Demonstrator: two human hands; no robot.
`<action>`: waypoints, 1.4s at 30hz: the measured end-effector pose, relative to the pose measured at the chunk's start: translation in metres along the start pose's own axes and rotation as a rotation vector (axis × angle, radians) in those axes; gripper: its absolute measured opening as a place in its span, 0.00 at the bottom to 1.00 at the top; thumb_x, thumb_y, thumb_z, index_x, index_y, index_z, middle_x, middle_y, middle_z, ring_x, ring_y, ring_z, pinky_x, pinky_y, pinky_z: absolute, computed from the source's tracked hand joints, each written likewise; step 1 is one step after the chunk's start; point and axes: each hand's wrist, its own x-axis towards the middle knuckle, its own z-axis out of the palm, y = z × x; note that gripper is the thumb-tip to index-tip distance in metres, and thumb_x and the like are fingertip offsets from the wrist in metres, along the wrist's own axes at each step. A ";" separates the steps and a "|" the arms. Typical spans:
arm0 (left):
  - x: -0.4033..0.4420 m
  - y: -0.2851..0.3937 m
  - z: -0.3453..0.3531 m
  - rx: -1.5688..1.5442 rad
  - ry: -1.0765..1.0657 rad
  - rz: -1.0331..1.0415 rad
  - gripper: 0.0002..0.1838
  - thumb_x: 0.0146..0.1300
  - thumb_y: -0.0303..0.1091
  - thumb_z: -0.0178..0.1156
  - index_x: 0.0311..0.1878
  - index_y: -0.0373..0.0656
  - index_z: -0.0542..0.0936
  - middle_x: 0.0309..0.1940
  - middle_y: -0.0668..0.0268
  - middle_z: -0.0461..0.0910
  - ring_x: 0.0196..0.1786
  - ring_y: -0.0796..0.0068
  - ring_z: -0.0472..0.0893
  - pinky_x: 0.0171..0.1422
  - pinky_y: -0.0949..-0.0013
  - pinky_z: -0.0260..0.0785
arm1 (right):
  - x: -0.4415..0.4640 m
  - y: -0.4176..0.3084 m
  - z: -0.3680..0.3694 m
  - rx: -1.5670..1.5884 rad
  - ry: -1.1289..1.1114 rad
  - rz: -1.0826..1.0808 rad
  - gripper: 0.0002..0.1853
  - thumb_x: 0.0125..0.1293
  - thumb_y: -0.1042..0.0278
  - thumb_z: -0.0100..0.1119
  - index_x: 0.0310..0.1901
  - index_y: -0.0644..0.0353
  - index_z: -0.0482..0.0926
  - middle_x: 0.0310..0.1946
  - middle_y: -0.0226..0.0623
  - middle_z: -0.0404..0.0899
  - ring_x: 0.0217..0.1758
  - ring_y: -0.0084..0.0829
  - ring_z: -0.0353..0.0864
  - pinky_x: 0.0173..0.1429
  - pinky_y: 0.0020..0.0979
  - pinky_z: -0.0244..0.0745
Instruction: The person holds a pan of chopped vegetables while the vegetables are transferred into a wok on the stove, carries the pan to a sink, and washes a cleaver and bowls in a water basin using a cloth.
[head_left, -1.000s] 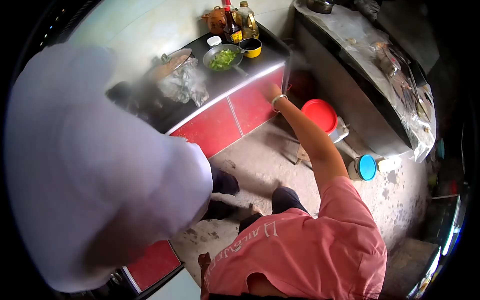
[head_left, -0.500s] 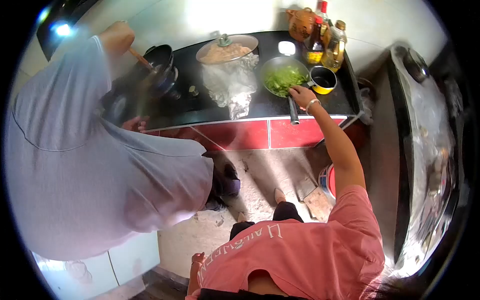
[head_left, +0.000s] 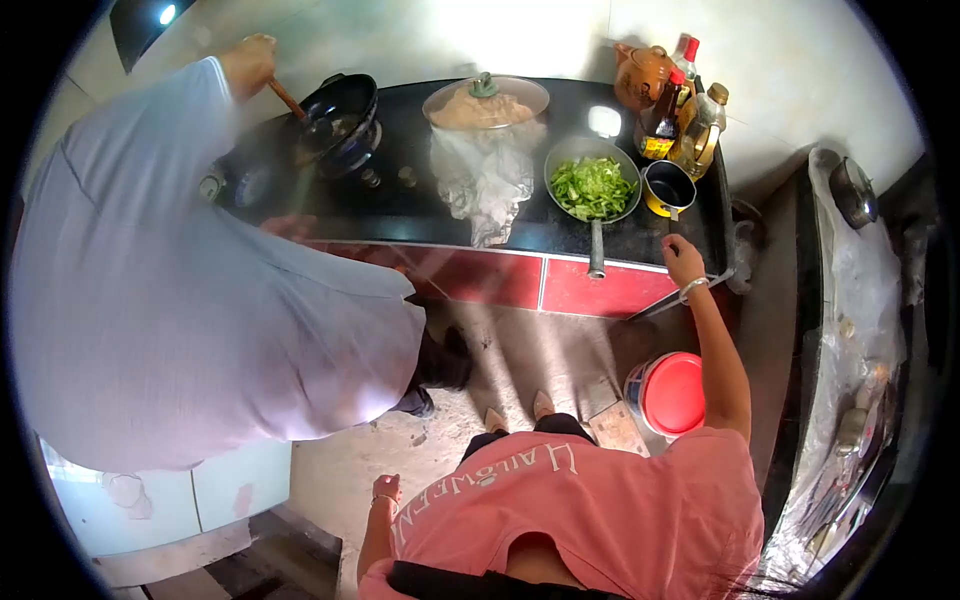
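Observation:
My right hand (head_left: 683, 260), with a bracelet at the wrist, is closed at the end of the dark handle of a small yellow pot (head_left: 657, 208). This pot is black inside and stands on the black counter with its handle toward me. Left of it sits a frying pan (head_left: 597, 240) of chopped green vegetables (head_left: 592, 188), its handle over the counter's front edge. My left hand (head_left: 386, 487) hangs low at my side, fingers curled, with nothing visible in it.
A co-worker in a grey shirt (head_left: 200, 300) stands at left, holding a wooden-handled utensil (head_left: 287, 99) at a wok (head_left: 345, 105). A glass-lidded dish (head_left: 485, 105), sauce bottle (head_left: 660, 120), oil bottle (head_left: 700, 135) and clay pot (head_left: 643, 77) stand behind. A red-lidded bucket (head_left: 672, 395) is on the floor.
My right hand has moved right, away from beside the frying pan. The yellow pot's handle has swung from pointing left to pointing toward me. The head view has shifted slightly.

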 end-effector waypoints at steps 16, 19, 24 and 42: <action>-0.023 0.041 0.002 0.090 -0.055 0.043 0.13 0.57 0.41 0.56 0.32 0.38 0.75 0.15 0.64 0.73 0.14 0.73 0.72 0.16 0.70 0.63 | -0.037 -0.034 -0.020 -0.265 0.467 -0.424 0.09 0.55 0.70 0.55 0.38 0.59 0.77 0.41 0.43 0.73 0.43 0.44 0.71 0.48 0.40 0.67; -0.029 0.045 0.003 0.100 -0.058 0.049 0.13 0.57 0.41 0.56 0.32 0.38 0.75 0.15 0.65 0.73 0.14 0.74 0.72 0.16 0.70 0.63 | -0.032 -0.036 0.014 0.183 0.170 -0.092 0.12 0.59 0.61 0.53 0.38 0.61 0.76 0.39 0.42 0.74 0.38 0.39 0.76 0.42 0.34 0.71; -0.041 0.053 0.003 0.118 -0.061 0.062 0.13 0.57 0.41 0.56 0.33 0.38 0.75 0.15 0.65 0.73 0.14 0.74 0.72 0.16 0.70 0.63 | -0.014 -0.056 0.041 0.830 -0.263 0.465 0.22 0.61 0.51 0.49 0.48 0.61 0.68 0.39 0.44 0.74 0.33 0.34 0.80 0.32 0.30 0.75; -0.021 -0.005 0.021 -0.111 -0.012 -0.010 0.13 0.57 0.40 0.56 0.31 0.37 0.75 0.15 0.65 0.73 0.14 0.74 0.73 0.16 0.71 0.65 | 0.006 -0.058 0.091 1.453 -0.612 0.521 0.17 0.63 0.55 0.49 0.44 0.60 0.67 0.34 0.41 0.72 0.33 0.35 0.76 0.38 0.37 0.76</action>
